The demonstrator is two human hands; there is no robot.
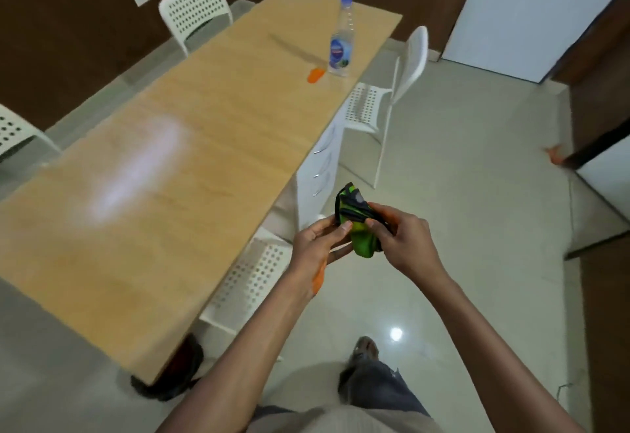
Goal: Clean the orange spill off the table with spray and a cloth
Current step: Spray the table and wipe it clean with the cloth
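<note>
Orange spill (316, 75) is sitting as a small blot on the wooden table (191, 146) in the upper middle of the frame, just left of the base of a clear spray bottle (342, 40) with a blue trigger head, which is standing upright near the table's right edge. Well below it, in the lower middle of the frame and out over the tiled floor (477, 262) rather than over the table, both hands are working a bunched green and black cloth (358, 224). Left hand (318, 245) is curling its fingers around the cloth's left side, with the thumb pressing on the top of the fabric; an orange smear is showing along the outer edge of that hand. Right hand (404, 238) is pinching the cloth's right side between thumb and curled fingers. White perforated chairs (196, 6) are standing around the table, one at the upper left, one at the right edge and one tucked in beneath the near side.
</note>
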